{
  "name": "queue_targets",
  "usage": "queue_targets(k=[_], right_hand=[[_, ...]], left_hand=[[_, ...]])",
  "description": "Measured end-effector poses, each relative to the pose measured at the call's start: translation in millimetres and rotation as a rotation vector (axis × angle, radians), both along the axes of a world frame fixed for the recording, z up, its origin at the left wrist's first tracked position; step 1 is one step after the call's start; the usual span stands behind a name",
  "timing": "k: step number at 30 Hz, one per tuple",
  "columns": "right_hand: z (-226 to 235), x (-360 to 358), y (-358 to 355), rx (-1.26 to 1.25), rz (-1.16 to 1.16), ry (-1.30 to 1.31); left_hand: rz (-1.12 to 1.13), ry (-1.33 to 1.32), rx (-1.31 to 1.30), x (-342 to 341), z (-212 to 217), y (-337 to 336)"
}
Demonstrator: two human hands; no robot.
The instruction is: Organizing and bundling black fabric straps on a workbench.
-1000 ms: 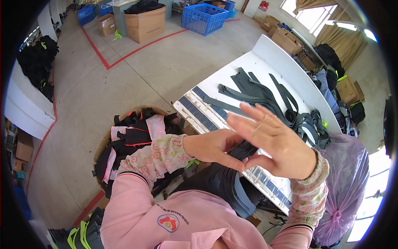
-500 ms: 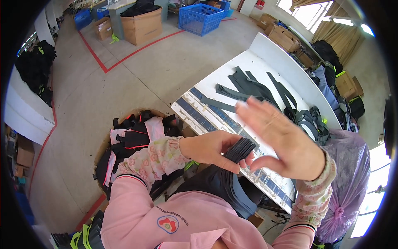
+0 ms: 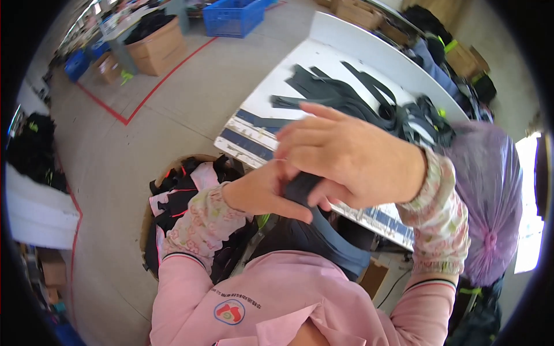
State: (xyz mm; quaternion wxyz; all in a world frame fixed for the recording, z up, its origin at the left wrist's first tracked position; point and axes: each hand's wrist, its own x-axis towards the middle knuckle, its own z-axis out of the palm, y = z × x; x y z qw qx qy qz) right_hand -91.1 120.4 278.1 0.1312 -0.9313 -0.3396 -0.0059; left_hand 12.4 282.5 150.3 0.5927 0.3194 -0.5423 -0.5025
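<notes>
My left hand (image 3: 259, 191) is closed round the end of a bundle of dark fabric strips (image 3: 301, 188). Its grey-blue lengths hang down past my lap. Over the top of the bundle arches my right hand (image 3: 355, 155), fingers bent toward the left fingertips and thumb beside the strips. Those right fingers are slightly blurred, and whatever they grip is hidden. More dark grey strips (image 3: 329, 91) lie loosely spread on the white table (image 3: 281, 78) beyond my hands.
Left of my lap stands a carton holding black and pink pieces (image 3: 179, 199). A tied translucent purple bag (image 3: 487, 190) is at the right, beside the table. Farther off are a blue crate (image 3: 234, 18) and a cardboard box (image 3: 154, 49) on the floor.
My right hand has come left and its spread fingers have bent over the bundle. The left hand still holds the strips, now slightly lower and farther left. The view has shifted.
</notes>
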Motion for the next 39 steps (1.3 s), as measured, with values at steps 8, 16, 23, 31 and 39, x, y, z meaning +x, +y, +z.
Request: queue_targets(k=[8,16,23,31,39], right_hand=[[10.9,-5.8,-15.7,-0.256,-0.166,-0.232],[-40.5,-110.0,-99.7,0.595,-0.611,-0.206],[-277.6,-255.1,-191.4,0.314,-1.582,0.208],[-338.4,-321.1,-283.6,0.411,-2.029,0.185],[-308.6,-315.2,-334.4,0.488,-1.952,-0.279]], left_hand=[[0.611,0.19,-0.053,-54.9,-16.3,-38.0],[0.364,0.249,-0.181,-76.1,16.2,-55.5],[0.391,0.195,-0.19,-70.3,22.4,-54.4],[0.393,0.162,-0.183,-88.0,41.7,-82.4],[0.364,0.119,-0.17,-105.8,56.4,-98.8]])
